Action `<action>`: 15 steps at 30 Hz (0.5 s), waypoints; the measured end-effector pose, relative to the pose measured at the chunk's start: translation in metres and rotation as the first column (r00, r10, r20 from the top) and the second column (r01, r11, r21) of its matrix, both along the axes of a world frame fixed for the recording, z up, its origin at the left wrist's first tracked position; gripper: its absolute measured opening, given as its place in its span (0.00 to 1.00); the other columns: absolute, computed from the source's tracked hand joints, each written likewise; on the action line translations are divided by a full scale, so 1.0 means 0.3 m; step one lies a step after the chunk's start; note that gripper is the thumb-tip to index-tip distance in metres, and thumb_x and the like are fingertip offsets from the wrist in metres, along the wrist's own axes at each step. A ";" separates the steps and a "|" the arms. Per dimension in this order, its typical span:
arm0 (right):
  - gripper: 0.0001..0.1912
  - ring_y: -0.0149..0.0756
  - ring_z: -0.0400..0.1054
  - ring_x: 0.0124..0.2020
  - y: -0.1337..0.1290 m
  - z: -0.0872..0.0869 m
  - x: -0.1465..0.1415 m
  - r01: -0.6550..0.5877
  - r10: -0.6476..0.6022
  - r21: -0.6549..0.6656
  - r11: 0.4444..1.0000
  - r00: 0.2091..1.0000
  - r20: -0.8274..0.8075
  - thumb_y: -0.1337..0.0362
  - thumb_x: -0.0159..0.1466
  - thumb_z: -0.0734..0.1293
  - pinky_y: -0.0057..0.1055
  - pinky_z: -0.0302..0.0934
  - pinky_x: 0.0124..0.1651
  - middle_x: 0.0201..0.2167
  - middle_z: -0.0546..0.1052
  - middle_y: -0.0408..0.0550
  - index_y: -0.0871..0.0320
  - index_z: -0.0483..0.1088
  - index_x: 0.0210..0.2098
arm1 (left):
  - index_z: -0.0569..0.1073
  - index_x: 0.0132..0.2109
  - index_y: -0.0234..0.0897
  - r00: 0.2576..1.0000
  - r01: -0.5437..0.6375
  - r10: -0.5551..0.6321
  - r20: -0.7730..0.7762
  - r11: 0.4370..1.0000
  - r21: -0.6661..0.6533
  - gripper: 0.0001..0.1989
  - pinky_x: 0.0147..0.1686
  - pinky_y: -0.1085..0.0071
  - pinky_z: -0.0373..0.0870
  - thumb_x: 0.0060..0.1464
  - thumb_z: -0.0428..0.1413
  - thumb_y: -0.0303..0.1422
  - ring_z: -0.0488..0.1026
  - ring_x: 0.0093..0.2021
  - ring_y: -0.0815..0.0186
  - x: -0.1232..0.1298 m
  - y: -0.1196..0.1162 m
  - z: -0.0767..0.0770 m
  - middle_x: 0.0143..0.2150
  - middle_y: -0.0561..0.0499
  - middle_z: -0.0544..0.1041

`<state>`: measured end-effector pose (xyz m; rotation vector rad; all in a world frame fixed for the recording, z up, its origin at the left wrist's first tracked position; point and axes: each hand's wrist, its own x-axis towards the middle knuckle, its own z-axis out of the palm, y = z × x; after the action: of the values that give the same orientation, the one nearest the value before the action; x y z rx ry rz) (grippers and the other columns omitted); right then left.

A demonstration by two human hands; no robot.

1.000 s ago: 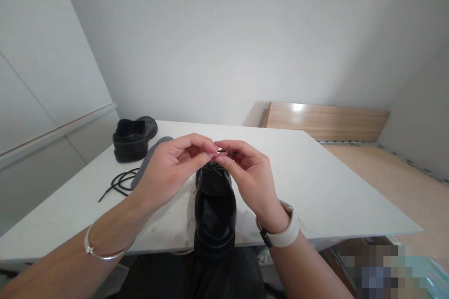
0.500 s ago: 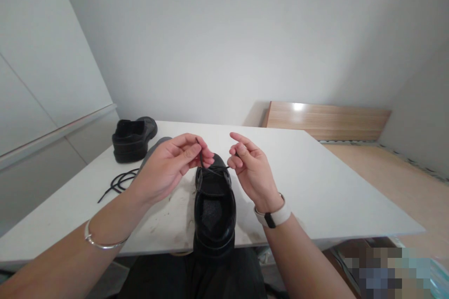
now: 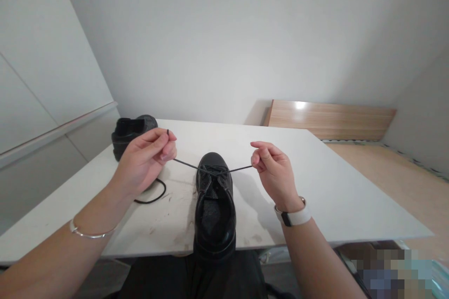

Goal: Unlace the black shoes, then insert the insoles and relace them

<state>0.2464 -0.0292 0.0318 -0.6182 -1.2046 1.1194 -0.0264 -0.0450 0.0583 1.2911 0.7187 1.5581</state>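
A black shoe [image 3: 214, 205] rests at the front edge of the white table, toe pointing away from me. Its black shoelace [image 3: 187, 164] stretches out to both sides from the top eyelets. My left hand [image 3: 149, 156] pinches one lace, with a short end sticking up above the fingers. On the other side my right hand [image 3: 273, 168] is closed on the opposite lace, index finger partly extended. Both hands are raised above the table, apart from the shoe itself.
A second black shoe [image 3: 131, 133] stands at the far left, partly behind my left hand. A loose black lace [image 3: 154, 200] lies on the white table [image 3: 315, 196] below that hand. Behind the table is a wooden board [image 3: 333, 119] by the wall.
My hands have moved apart, left hand leftward and right hand rightward. The laces are now drawn straight out from the shoe on both sides.
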 end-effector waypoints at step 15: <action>0.14 0.32 0.73 0.38 -0.102 -0.057 0.041 -0.030 -0.118 0.247 0.968 0.819 0.561 0.65 0.71 0.61 0.34 0.67 0.46 0.40 0.79 0.46 0.52 0.74 0.52 | 0.76 0.42 0.35 0.396 0.121 0.349 -0.850 0.897 0.425 0.09 0.35 0.73 0.68 0.65 0.52 0.30 0.75 0.36 0.67 0.049 -0.105 -0.059 0.37 0.49 0.79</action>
<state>0.2588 -0.0598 0.0147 -0.8172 -1.8086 0.7352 -0.0116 -0.0765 0.0406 2.5827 1.1986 0.9763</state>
